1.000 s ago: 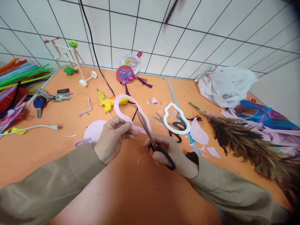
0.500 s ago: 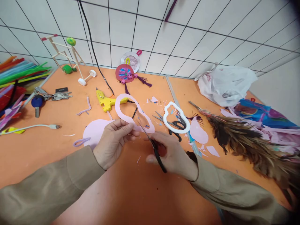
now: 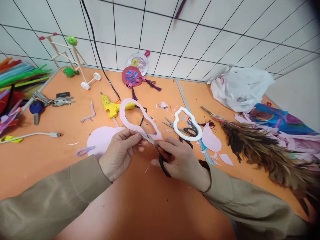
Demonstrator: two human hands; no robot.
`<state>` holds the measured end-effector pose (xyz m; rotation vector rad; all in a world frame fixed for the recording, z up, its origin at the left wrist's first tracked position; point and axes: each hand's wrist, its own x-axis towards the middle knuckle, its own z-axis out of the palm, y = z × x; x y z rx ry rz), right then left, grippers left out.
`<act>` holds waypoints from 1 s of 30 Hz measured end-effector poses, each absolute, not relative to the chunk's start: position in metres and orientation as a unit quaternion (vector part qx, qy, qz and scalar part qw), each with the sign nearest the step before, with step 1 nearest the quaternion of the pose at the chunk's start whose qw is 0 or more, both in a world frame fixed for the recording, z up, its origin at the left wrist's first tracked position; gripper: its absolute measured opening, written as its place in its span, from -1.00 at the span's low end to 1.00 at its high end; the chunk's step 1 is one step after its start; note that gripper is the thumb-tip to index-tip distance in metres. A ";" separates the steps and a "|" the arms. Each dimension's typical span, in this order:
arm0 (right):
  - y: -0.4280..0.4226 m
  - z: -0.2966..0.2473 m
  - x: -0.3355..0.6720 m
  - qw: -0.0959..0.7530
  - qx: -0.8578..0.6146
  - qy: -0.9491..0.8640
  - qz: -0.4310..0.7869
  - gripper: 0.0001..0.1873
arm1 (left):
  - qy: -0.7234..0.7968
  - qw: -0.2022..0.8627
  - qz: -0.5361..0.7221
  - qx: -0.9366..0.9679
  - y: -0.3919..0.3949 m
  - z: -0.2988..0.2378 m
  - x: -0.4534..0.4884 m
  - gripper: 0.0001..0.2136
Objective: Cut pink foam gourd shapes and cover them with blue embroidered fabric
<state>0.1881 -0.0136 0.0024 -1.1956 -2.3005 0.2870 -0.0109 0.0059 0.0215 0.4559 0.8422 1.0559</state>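
My left hand (image 3: pixel 124 145) pinches the lower edge of a pink gourd-shaped paper frame (image 3: pixel 124 118), which is held up above the table. In my right hand (image 3: pixel 179 161) is a pair of black-handled scissors (image 3: pixel 153 141). Its blades stand apart at the frame's lower edge, close to my left fingertips. Behind my left wrist lies a pink paper shape (image 3: pixel 99 139) with a lilac pipe-cleaner loop (image 3: pixel 85 151). A white gourd-shaped frame (image 3: pixel 176 126) rests on a second pair of scissors (image 3: pixel 189 132) to the right of my right hand.
Beyond the paper frame lies a yellow glue gun (image 3: pixel 110 107). Keys (image 3: pixel 58 101), a white cable (image 3: pixel 37 134) and pipe cleaners (image 3: pixel 25 75) are at left. Brown feathers (image 3: pixel 260 150), a white plastic bag (image 3: pixel 241 88) and pink paper scraps (image 3: pixel 211 138) lie at right.
The scissor blades have spread apart and shifted left along the frame's lower edge. My right hand has moved slightly left with them. The left hand keeps its pinch.
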 end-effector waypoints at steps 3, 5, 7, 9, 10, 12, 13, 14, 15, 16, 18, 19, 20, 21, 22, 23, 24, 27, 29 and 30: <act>-0.013 0.003 0.187 0.269 -0.441 -0.853 0.077 -0.60 | 0.380 0.759 0.484 0.212 0.005 0.020 -0.011 -0.71; -0.014 0.003 0.187 0.271 -0.439 -0.855 0.061 -0.61 | 0.376 0.761 0.484 0.214 0.005 0.019 -0.011 -0.72; -0.014 0.002 0.186 0.271 -0.438 -0.855 0.055 -0.64 | 0.373 0.763 0.483 0.216 0.005 0.018 -0.011 -0.74; -0.014 0.001 0.187 0.273 -0.439 -0.854 0.055 -0.65 | 0.371 0.765 0.481 0.215 0.005 0.017 -0.011 -0.74; -0.014 0.001 0.187 0.272 -0.440 -0.854 0.057 -0.66 | 0.371 0.766 0.480 0.214 0.005 0.017 -0.011 -0.75; -0.015 -0.001 0.188 0.270 -0.441 -0.854 0.064 -0.66 | 0.373 0.767 0.478 0.209 0.004 0.016 -0.011 -0.75; -0.015 -0.001 0.188 0.269 -0.441 -0.854 0.067 -0.67 | 0.373 0.767 0.478 0.208 0.004 0.016 -0.011 -0.76; -0.015 -0.001 0.188 0.267 -0.442 -0.853 0.071 -0.67 | 0.374 0.768 0.478 0.206 0.004 0.016 -0.011 -0.76; -0.015 -0.002 0.188 0.267 -0.443 -0.853 0.074 -0.67 | 0.375 0.768 0.477 0.205 0.004 0.016 -0.011 -0.78; -0.015 -0.002 0.188 0.266 -0.444 -0.852 0.076 -0.68 | 0.376 0.768 0.476 0.205 0.004 0.016 -0.011 -0.79; -0.015 -0.002 0.188 0.264 -0.447 -0.851 0.077 -0.69 | 0.377 0.769 0.474 0.205 0.004 0.017 -0.011 -0.82; -0.015 -0.002 0.189 0.263 -0.449 -0.851 0.077 -0.70 | 0.378 0.769 0.473 0.205 0.004 0.017 -0.011 -0.83; -0.015 -0.002 0.189 0.261 -0.450 -0.850 0.077 -0.70 | 0.378 0.770 0.472 0.205 0.004 0.017 -0.012 -0.83; -0.015 -0.002 0.189 0.260 -0.451 -0.850 0.078 -0.70 | 0.378 0.770 0.471 0.205 0.004 0.017 -0.012 -0.83; -0.015 -0.003 0.189 0.258 -0.452 -0.850 0.079 -0.70 | 0.378 0.771 0.470 0.205 0.004 0.017 -0.012 -0.83; -0.015 -0.003 0.189 0.258 -0.452 -0.850 0.080 -0.70 | 0.378 0.771 0.470 0.204 0.004 0.017 -0.012 -0.82; -0.015 -0.004 0.190 0.258 -0.450 -0.851 0.080 -0.70 | 0.378 0.771 0.470 0.204 0.004 0.017 -0.012 -0.81; -0.014 -0.004 0.190 0.264 -0.442 -0.854 0.075 -0.70 | 0.378 0.771 0.469 0.206 0.004 0.017 -0.012 -0.81; -0.014 -0.003 0.189 0.269 -0.438 -0.855 0.072 -0.69 | 0.378 0.771 0.469 0.207 0.004 0.018 -0.012 -0.81; -0.014 -0.002 0.189 0.271 -0.437 -0.855 0.070 -0.68 | 0.376 0.772 0.468 0.208 0.004 0.018 -0.012 -0.81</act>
